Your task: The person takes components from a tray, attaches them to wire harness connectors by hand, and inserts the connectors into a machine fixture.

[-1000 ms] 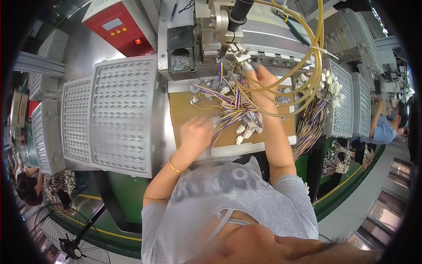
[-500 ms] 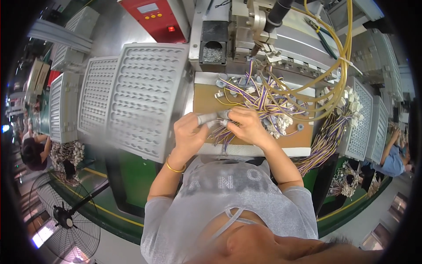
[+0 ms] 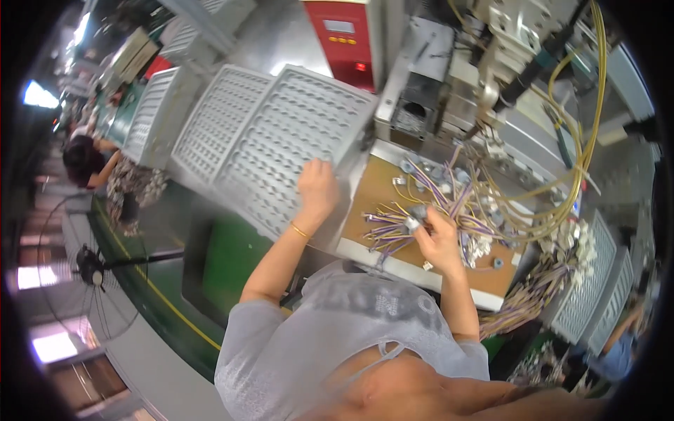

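Observation:
My left hand [image 3: 317, 186] is over the near right part of a grey tray [image 3: 291, 116] with rows of moulded hollows. Its fingers are curled closed, and whatever they hold is hidden. Above the brown work board [image 3: 364, 203], my right hand [image 3: 439, 242] has thumb and forefinger, both in pale finger cots, pressed together. What they pinch cannot be made out. Purple and yellow wires [image 3: 393, 228] with small ends fan out just left of those fingertips. More wires with white connectors [image 3: 479, 247] lie beyond and to the right of this hand.
A second grey tray [image 3: 223, 116] lies to the left. Behind the board stand a red control box [image 3: 344, 42], a black bin [image 3: 415, 112] and a metal machine [image 3: 505, 105] with looping yellow hoses [image 3: 586, 140]. A thick wire bundle [image 3: 540, 281] hangs at the right.
My hands were together over the board; the left has moved away left to the tray. The right stays by the wires. The whole view has turned, tilting the bench in the picture.

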Demonstrator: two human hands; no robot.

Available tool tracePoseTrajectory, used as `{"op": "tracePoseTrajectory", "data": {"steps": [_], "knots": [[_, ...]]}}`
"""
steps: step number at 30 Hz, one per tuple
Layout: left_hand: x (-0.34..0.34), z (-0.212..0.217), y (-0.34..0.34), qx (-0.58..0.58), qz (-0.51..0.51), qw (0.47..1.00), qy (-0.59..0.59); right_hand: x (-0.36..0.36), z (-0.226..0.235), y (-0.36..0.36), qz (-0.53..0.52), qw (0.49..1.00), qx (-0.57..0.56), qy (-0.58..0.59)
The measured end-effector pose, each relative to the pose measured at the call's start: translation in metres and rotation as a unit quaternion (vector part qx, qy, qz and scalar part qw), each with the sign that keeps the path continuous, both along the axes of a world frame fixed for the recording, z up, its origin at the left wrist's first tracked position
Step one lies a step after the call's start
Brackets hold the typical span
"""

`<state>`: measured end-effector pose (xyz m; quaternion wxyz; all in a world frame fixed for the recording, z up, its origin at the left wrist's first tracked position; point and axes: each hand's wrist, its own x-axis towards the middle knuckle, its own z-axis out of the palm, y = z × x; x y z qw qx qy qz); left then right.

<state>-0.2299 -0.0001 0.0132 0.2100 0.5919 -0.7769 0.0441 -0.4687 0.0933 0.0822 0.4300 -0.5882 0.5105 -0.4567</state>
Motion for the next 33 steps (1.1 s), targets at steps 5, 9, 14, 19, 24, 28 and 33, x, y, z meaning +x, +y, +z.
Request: {"op": "tracePoseTrajectory", "data": {"steps": [5,9,14,19,24,28,33], "knots": [[0.023,0.055,-0.001,0.01,0.005,1.0,-0.001,-0.013,0.001,0.001,-0.004,1.0,0.026,0.002],[0.102,0.079,-0.056,-0.011,0.04,0.998,-0.046,-0.009,0.004,-0.005,-0.01,1.0,0.016,-0.009],[0.236,0.025,-0.137,-0.068,0.102,0.987,-0.105,0.001,0.004,-0.006,-0.008,0.999,0.036,0.027],[0.277,-0.02,-0.145,-0.006,0.114,0.991,-0.075,0.008,0.004,-0.011,-0.018,0.996,0.063,0.06],[0.252,-0.011,-0.123,0.024,0.086,0.995,-0.033,0.014,-0.003,-0.018,-0.033,0.996,0.076,0.038],[0.204,-0.009,-0.116,-0.07,0.075,0.993,0.048,0.006,0.0,-0.018,-0.058,0.994,0.076,0.057],[0.135,-0.028,-0.158,0.028,0.13,0.991,-0.021,-0.004,0.001,-0.004,-0.117,0.989,0.061,0.069]]}}
